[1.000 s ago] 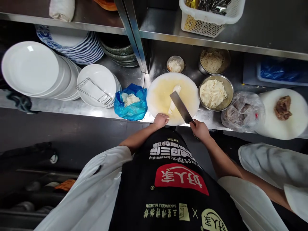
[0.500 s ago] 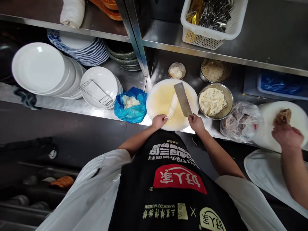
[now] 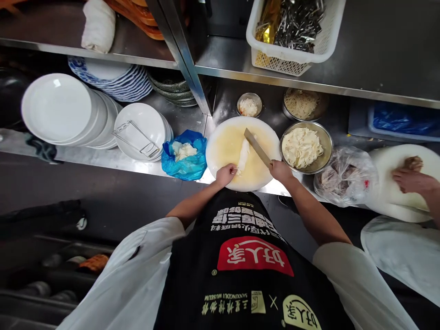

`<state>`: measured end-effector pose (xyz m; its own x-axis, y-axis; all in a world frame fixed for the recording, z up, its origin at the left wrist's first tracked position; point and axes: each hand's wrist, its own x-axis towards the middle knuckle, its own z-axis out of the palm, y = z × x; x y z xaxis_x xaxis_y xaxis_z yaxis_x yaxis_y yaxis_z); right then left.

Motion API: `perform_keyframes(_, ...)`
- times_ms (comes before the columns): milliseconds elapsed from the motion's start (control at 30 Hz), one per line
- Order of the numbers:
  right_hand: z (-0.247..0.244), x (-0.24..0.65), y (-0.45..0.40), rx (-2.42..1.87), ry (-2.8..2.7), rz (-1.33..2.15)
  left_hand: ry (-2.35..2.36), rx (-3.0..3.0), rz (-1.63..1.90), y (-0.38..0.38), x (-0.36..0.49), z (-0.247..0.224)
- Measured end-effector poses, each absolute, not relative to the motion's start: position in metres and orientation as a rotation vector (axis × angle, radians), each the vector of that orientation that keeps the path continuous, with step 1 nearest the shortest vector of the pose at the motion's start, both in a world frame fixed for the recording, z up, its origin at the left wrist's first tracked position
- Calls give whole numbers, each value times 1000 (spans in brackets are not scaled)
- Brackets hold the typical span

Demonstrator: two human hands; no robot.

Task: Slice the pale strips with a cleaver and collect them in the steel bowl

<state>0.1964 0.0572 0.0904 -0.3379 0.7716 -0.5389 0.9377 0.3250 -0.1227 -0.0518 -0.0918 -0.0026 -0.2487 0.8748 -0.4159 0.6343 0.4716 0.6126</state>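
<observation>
My right hand is closed round the handle of a cleaver, its blade slanting up and left over the round cutting board. A long white piece of food lies on the board, left of the blade. At the board's lower left edge my left hand is closed, fingertips pinched near the lower end of the white piece; what they hold is too small to make out. Beside the board are a blue bag with white food on the left and a metal bowl of pale slices on the right.
White plates and a wire rack are at the left. A shelf edge and post stand behind the board, with a white basket above. At the right are a clear bag and another person's hand over a second board.
The cleaver blade has turned more edge-on and tilted further left. The other person's hand has moved upward on the second board. The view has shifted slightly.
</observation>
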Motion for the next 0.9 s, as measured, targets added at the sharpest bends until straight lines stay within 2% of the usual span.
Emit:
perform_keyframes(167, 99, 258, 34, 1650, 2243, -732, 1976, 1385, 495, -35, -59, 0)
perform_keyframes(300, 94, 300, -20, 1879, 1943, -1311, 1869, 1765, 541, 59, -55, 2)
perform_keyframes(367, 86, 307, -47, 1973, 1761, -1576, 1687, 1958, 451, 105, -48, 1)
perform_keyframes(467, 73, 302, -75, 2055, 1632, -1782, 1496, 2074, 252, 148, -37, -4)
perform_keyframes(767, 49, 276, -84, 2067, 1580, -1934, 1528, 2044, 316, 183, -2, -14)
perform_keyframes(900, 36, 282, -78, 2019, 1539, -2085, 1726, 1895, 455, 176, -11, -18)
